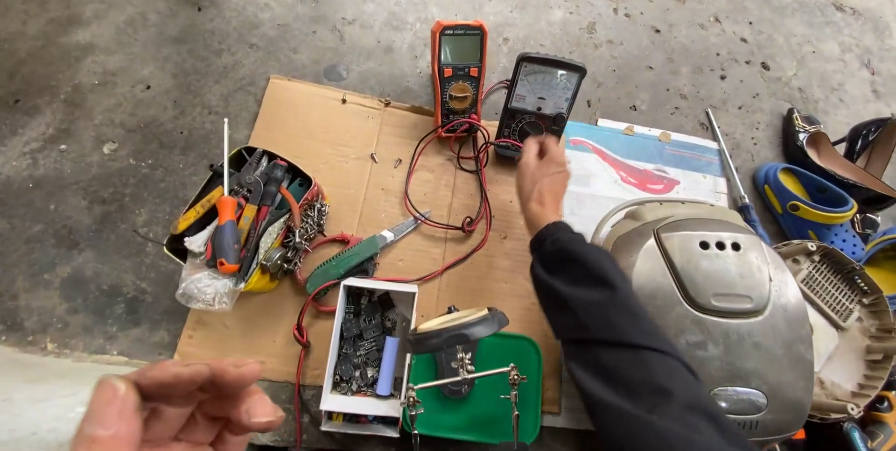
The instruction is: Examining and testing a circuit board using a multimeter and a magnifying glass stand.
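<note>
Now our right hand [541,180] at the black meter's [539,96] dial, grip hidden, left hand [177,406] loosely curled, empty, well below it.

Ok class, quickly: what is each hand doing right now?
Left hand: fingers curled, holding nothing visible.
Right hand: reaching to the dial of the black analogue meter; grip cannot be told.

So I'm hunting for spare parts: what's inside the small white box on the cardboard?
The white box holds a heap of small black components, with a pale blue cylinder lying along its right side. Whatever lies beneath the heap, and the box's bottom, is covered.
</note>
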